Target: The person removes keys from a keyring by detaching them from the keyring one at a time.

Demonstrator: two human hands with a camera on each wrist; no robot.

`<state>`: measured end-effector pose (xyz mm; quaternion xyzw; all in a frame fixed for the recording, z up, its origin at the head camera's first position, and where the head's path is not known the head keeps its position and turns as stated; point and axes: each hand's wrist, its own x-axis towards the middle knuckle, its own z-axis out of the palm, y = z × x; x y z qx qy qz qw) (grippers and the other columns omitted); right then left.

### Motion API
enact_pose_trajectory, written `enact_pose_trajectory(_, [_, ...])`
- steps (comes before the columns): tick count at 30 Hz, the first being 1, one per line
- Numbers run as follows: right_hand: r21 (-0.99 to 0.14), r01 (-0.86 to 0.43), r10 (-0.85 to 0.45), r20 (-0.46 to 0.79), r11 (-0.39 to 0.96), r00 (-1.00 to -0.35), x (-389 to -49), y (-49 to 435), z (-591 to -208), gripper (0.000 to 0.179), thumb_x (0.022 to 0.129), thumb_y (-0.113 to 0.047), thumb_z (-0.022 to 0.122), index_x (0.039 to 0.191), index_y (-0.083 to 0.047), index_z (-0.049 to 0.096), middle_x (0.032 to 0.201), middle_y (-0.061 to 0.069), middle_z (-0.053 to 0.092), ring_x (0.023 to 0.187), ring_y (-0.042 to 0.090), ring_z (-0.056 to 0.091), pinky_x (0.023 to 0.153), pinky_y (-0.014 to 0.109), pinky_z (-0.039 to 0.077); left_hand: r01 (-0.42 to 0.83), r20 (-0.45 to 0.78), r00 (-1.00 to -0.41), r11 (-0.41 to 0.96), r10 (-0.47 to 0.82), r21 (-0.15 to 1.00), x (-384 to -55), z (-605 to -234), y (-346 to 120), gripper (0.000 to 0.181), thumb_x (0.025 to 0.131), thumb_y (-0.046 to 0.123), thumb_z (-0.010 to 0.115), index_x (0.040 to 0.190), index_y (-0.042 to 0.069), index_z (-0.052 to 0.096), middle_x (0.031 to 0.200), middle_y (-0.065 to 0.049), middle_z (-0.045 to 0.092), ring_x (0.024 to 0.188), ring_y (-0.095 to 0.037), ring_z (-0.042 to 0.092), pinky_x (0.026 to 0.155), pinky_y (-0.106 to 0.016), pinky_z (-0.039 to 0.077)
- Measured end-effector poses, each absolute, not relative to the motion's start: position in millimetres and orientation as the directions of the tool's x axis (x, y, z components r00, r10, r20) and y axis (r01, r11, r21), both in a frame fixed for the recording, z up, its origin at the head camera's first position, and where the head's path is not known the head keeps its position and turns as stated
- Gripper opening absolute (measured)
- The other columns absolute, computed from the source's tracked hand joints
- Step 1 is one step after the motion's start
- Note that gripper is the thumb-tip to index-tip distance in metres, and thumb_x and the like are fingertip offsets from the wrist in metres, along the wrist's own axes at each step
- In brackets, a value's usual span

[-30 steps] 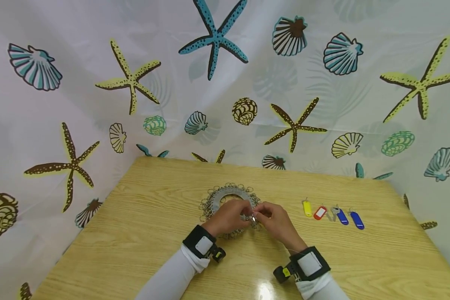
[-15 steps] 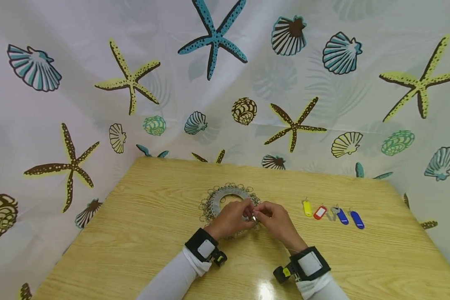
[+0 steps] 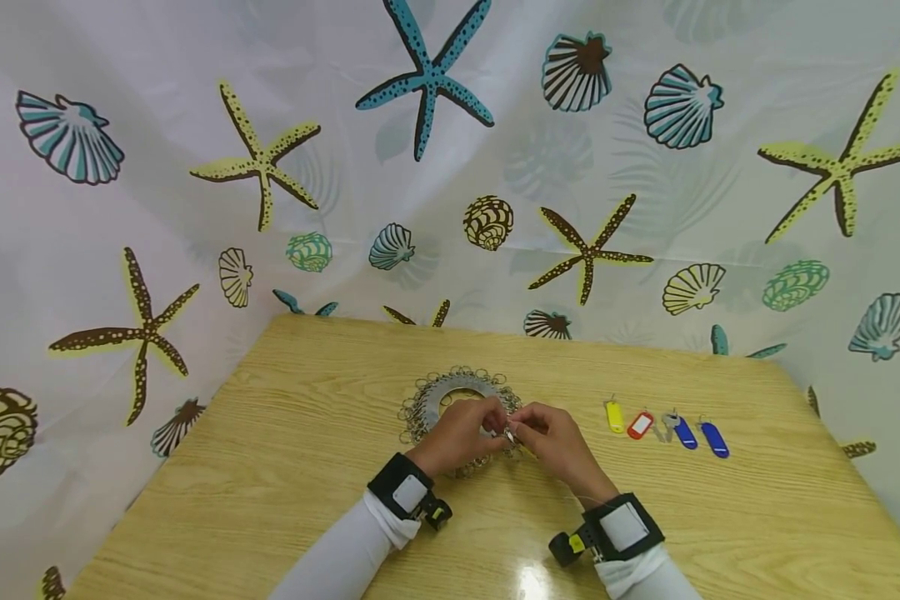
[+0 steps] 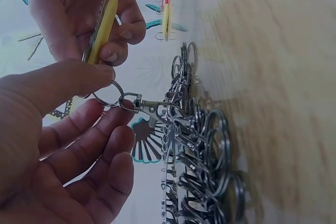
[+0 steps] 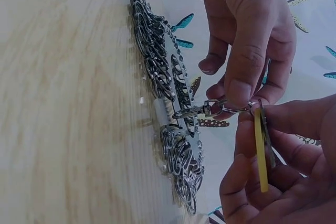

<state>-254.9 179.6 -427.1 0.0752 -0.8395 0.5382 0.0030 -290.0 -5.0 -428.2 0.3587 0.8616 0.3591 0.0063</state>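
A grey metal ring-shaped plate point(image 3: 437, 402) lies on the table, its rim hung with many swivel clasps and split rings point(image 4: 218, 135). One clasp point(image 4: 149, 109) stretches out from the rim to a split ring point(image 4: 108, 103). My left hand point(image 3: 461, 435) pinches this split ring between thumb and fingers. My right hand point(image 3: 558, 446) holds a yellow key tag point(image 5: 260, 153) and a metal key point(image 5: 269, 142) at the same ring, close beside the left fingertips. Whether the tag's loop is threaded on the ring is hidden by the fingers.
To the right on the table point(image 3: 307, 400) lie a yellow tag point(image 3: 614, 416), a red tag point(image 3: 641, 426), two blue tags, one of them this blue tag point(image 3: 714, 440), and loose keys point(image 3: 667, 427). A shell-print cloth point(image 3: 450, 192) stands behind the table.
Both hands stay at the plate's right edge with only slight shifts of the fingers and wrists. The tags on the table have not moved.
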Motion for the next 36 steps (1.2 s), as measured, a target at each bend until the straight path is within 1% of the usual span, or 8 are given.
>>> enact_pose_trajectory(3, [-0.903,-0.133,-0.124,0.089,0.408,-0.988,-255.3,180.5,-428.5,0.008,0.094,-0.009,0.062,0.098,-0.007,0.07,0.099,0.006,0.067,0.095,0.02,0.064,0.076,0.031,0.049,0.608,0.248,-0.747,0.481,0.617,0.632,-290.3,-429.3,-4.8,0.021,0.084,0.015,0.076,0.096,0.012,0.06,0.089,0.0,0.065,0.084,-0.018,0.064,0.072,-0.02,0.048])
enact_pose_trajectory(8, [-0.907,-0.131,-0.119,0.09,0.4,-0.989,-253.8,181.5,-428.2,0.009,0.095,-0.009,0.062,0.099,-0.005,0.069,0.098,0.008,0.067,0.095,0.021,0.064,0.077,0.03,0.05,0.602,0.25,-0.754,0.487,0.607,0.632,-290.2,-429.7,-4.6,0.018,0.085,0.015,0.075,0.093,0.011,0.059,0.088,-0.001,0.065,0.084,-0.019,0.064,0.071,-0.021,0.048])
enact_pose_trajectory(15, [-0.912,-0.132,-0.109,0.097,0.389,-0.989,-252.7,182.0,-427.0,0.011,0.094,-0.011,0.063,0.098,-0.002,0.069,0.097,0.01,0.067,0.094,0.021,0.065,0.074,0.026,0.05,0.59,0.246,-0.764,0.491,0.596,0.641,-289.8,-429.2,-2.7,0.017,0.086,0.015,0.074,0.092,0.01,0.059,0.087,-0.002,0.064,0.081,-0.018,0.064,0.068,-0.02,0.048])
enact_pose_trajectory(22, [-0.905,-0.162,-0.113,0.127,0.394,-0.985,-252.0,182.6,-428.1,0.011,0.094,-0.011,0.063,0.097,-0.002,0.069,0.095,0.01,0.067,0.091,0.021,0.065,0.073,0.026,0.05,0.595,0.26,-0.761,0.478,0.594,0.646,-291.9,-431.3,-1.3,0.016,0.086,0.014,0.074,0.092,0.011,0.06,0.083,-0.001,0.064,0.074,-0.009,0.06,0.066,-0.018,0.047])
enact_pose_trajectory(23, [-0.897,-0.181,-0.12,0.144,0.403,-0.982,-251.6,182.6,-427.9,0.011,0.095,-0.01,0.063,0.097,-0.002,0.069,0.095,0.011,0.067,0.09,0.021,0.065,0.072,0.027,0.05,0.594,0.261,-0.761,0.477,0.594,0.648,-291.9,-431.5,-1.4,0.016,0.086,0.014,0.074,0.092,0.011,0.06,0.083,0.0,0.064,0.074,-0.008,0.06,0.066,-0.018,0.047])
enact_pose_trajectory(26, [-0.891,-0.183,-0.111,0.149,0.416,-0.983,-251.3,182.2,-427.6,0.011,0.095,-0.011,0.062,0.096,-0.003,0.069,0.093,0.01,0.067,0.087,0.018,0.065,0.071,0.027,0.05,0.597,0.265,-0.759,0.472,0.595,0.649,-291.6,-431.5,-1.7,0.016,0.085,0.013,0.075,0.092,0.01,0.06,0.083,0.0,0.063,0.073,-0.008,0.059,0.065,-0.018,0.047])
enact_pose_trajectory(30, [-0.897,-0.132,-0.074,0.111,0.423,-0.991,-252.2,181.5,-428.6,0.01,0.094,-0.012,0.064,0.095,-0.004,0.07,0.092,0.006,0.067,0.084,0.015,0.062,0.07,0.027,0.048,0.608,0.275,-0.752,0.47,0.599,0.64,-291.3,-431.7,-1.7,0.017,0.084,0.012,0.075,0.092,0.009,0.061,0.082,-0.001,0.064,0.072,-0.006,0.058,0.064,-0.018,0.047])
enact_pose_trajectory(36, [-0.895,-0.081,-0.031,0.075,0.439,-0.997,-255.0,178.9,-428.6,0.01,0.093,-0.012,0.065,0.092,-0.003,0.07,0.085,0.005,0.067,0.075,0.014,0.058,0.064,0.026,0.045,0.63,0.294,-0.739,0.466,0.606,0.621,-291.2,-433.4,-0.8,0.015,0.083,0.01,0.075,0.091,0.008,0.062,0.079,0.0,0.062,0.069,-0.005,0.055,0.062,-0.018,0.045])
